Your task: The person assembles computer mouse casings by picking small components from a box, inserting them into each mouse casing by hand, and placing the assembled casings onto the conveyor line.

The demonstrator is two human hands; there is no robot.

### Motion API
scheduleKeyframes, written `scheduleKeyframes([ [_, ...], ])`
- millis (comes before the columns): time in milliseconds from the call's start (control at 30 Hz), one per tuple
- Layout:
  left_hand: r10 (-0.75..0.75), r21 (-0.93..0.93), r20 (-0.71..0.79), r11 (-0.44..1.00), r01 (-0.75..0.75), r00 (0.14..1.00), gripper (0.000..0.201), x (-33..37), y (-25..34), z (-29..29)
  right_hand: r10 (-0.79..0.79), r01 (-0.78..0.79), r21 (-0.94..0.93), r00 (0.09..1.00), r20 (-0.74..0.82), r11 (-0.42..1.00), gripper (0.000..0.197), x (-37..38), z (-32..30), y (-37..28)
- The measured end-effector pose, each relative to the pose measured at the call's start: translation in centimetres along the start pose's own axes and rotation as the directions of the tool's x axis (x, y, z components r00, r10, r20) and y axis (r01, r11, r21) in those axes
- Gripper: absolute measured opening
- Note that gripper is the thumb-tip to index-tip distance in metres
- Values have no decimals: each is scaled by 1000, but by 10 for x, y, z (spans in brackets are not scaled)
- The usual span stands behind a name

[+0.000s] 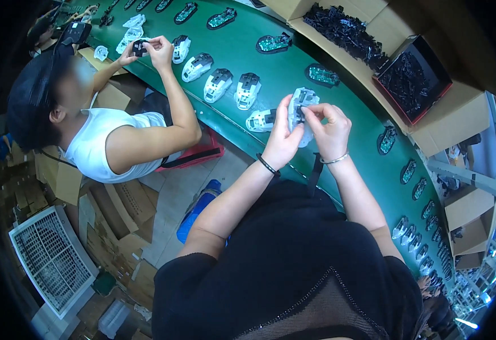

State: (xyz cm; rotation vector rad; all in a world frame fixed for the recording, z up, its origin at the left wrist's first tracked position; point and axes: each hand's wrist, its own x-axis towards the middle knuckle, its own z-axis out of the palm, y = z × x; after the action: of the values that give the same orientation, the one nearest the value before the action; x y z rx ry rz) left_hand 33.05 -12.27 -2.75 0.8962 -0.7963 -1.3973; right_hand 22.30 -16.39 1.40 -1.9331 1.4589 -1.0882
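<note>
Above the green table [293, 73], I see both hands pinching a white-and-grey plastic mouse shell [300, 110], left hand [280, 137] cradling its edge, right hand [330, 131] nipping the top; it looks light, stiff, brittle, best gripped by its side walls.

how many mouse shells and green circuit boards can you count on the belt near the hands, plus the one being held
White-and-black mouse shells lying on the green belt in a row: 5, the nearest beside the left hand
Mouse shell held by the left hand and right hand: 1
Green circuit boards on the belt's upper stretch: 4 clear
Total: 10
More boards run along the belt to the right, too small to count.
</note>
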Motion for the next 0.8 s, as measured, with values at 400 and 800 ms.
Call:
scheduleKeyframes([
  [400,55,177,4,983,-55,998,59,-7,11,-1,-318,343,-283,939,133,896,10,1,-13,-10],
  [800,-106,-9,-34,994,106,994,58,-1,13,-1,266,-373,501,924,274,781,48,-28,12,20],
])
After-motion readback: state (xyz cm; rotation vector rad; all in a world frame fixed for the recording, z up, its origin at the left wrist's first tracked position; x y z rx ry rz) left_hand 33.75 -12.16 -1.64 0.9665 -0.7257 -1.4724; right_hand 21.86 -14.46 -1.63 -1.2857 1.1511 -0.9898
